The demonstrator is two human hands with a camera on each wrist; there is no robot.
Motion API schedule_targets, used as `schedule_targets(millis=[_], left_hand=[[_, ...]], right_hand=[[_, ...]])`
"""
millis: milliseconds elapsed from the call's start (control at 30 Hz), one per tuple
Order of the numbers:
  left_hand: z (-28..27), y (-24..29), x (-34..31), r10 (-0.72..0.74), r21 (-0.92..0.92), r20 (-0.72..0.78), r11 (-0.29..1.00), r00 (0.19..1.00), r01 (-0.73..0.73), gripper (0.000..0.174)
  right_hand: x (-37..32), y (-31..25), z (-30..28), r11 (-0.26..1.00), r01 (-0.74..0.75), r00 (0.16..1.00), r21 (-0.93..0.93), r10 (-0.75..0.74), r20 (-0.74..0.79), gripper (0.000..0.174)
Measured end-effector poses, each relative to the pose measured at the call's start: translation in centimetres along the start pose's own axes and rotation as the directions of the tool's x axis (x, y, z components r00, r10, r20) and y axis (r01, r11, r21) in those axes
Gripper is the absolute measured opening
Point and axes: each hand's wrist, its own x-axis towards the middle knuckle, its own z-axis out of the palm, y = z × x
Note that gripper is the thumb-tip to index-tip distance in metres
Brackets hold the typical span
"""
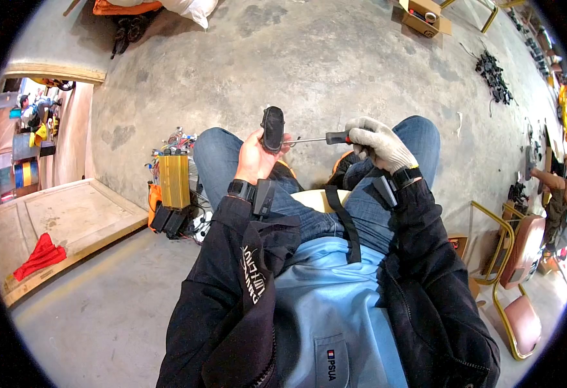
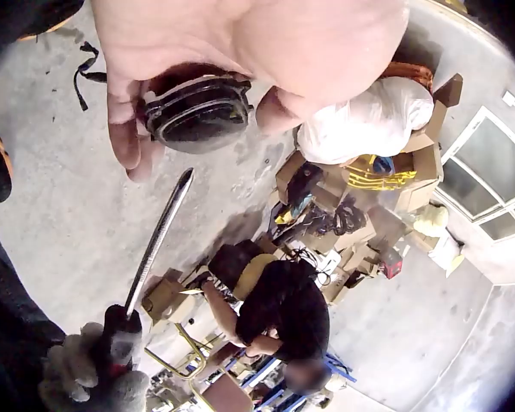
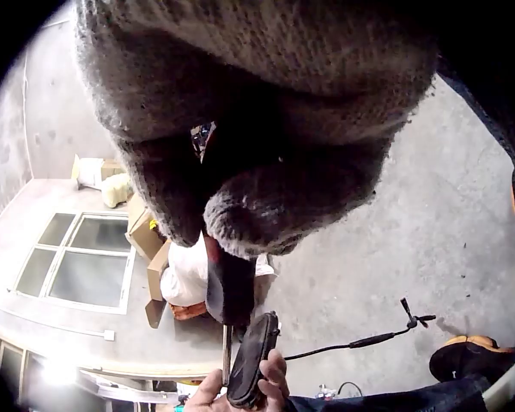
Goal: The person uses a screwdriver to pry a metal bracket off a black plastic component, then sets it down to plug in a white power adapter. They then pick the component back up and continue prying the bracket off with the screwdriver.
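My bare left hand (image 1: 252, 160) holds a small black oval device (image 1: 272, 129) upright, pinched between thumb and fingers. Ridged black edges show on the device (image 2: 202, 116) in the left wrist view. A knitted grey-white glove covers my right hand (image 1: 381, 143), which grips a screwdriver (image 1: 337, 138) by its black and red handle. The metal shaft (image 2: 159, 245) points across at the left hand, its tip close to the lower side of the device. Seen from the right wrist, the gloved fingers (image 3: 266, 206) wrap the handle and hide much of it.
Left of my knees stand a gold metal box (image 1: 174, 181) and tangled wires. Beyond it is a wooden platform (image 1: 96, 207) with a red cloth (image 1: 41, 257). A chair (image 1: 523, 258) stands to the right. Black cables (image 1: 492, 76) and a cardboard box (image 1: 422, 22) lie farther out.
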Motion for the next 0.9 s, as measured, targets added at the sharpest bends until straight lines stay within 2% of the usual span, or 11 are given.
schedule_targets(millis=[167, 233, 467, 567, 633, 767, 900], left_hand=[[-0.8, -0.1, 0.5, 0.007, -0.066, 0.011, 0.998, 1.000, -0.007, 0.043], [-0.6, 0.1, 0.3, 0.014, -0.036, 0.049, 0.999, 0.999, -0.012, 0.039], [0.6, -0.2, -0.4, 0.044, 0.125, 0.043, 0.991, 0.998, -0.049, 0.032], [0.7, -0.4, -0.5, 0.076, 0.132, -0.009, 0.988, 0.997, -0.074, 0.035], [0.6, -0.6, -0.4, 0.132, 0.203, -0.081, 0.973, 0.988, -0.113, 0.042], [0.2, -0.4, -0.4, 0.085, 0.211, -0.093, 0.976, 0.992, -0.063, 0.044], [-0.6, -0.4, -0.1, 0.066, 0.312, -0.098, 0.950, 0.993, -0.032, 0.058]], right_hand=[[0.1, 0.3, 0.0, 1.000, -0.004, 1.000, 0.017, 0.004, 0.000, 0.032], [-0.1, 0.1, 0.1, 1.000, -0.008, 1.000, 0.016, 0.008, 0.010, 0.032], [-0.1, 0.1, 0.0, 0.999, -0.033, 0.999, -0.005, 0.033, 0.035, 0.032], [-0.2, -0.1, 0.0, 0.999, -0.035, 0.999, 0.018, 0.035, 0.034, 0.032], [0.0, 0.1, -0.1, 0.999, -0.033, 0.999, 0.023, 0.032, 0.035, 0.032], [-0.1, -0.2, 0.0, 0.999, -0.032, 0.999, 0.043, 0.031, 0.025, 0.027], [0.0, -0.2, 0.0, 0.998, -0.035, 0.999, 0.048, 0.034, 0.031, 0.027]])
